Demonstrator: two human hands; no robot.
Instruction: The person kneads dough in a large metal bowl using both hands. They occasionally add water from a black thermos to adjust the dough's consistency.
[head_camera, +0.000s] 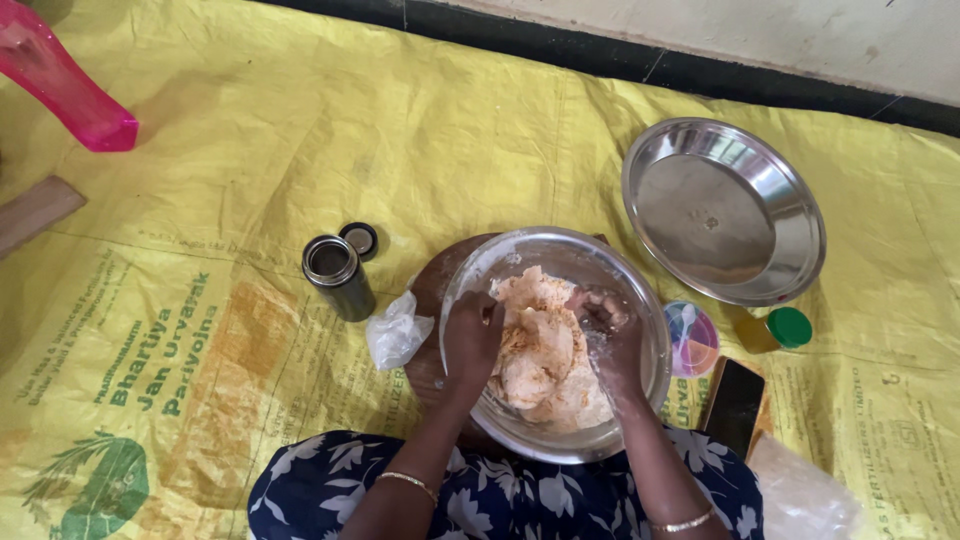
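A steel bowl (640, 300) sits on a round wooden board (435, 290) in front of my lap. It holds a pale, floury lump of dough (545, 350). My left hand (470, 340) presses on the dough's left side, fingers curled into it. My right hand (610, 335) is dug into the dough at the right, coated with flour.
A yellow printed sheet (250, 180) covers the floor. An open steel canister (337, 275) and its lid (359, 239) stand to the left, a crumpled plastic bag (397, 332) beside the board. A steel plate (722, 210), small lidded container (690, 338), green-capped bottle (775, 329), phone (733, 405), pink plastic leg (60, 80).
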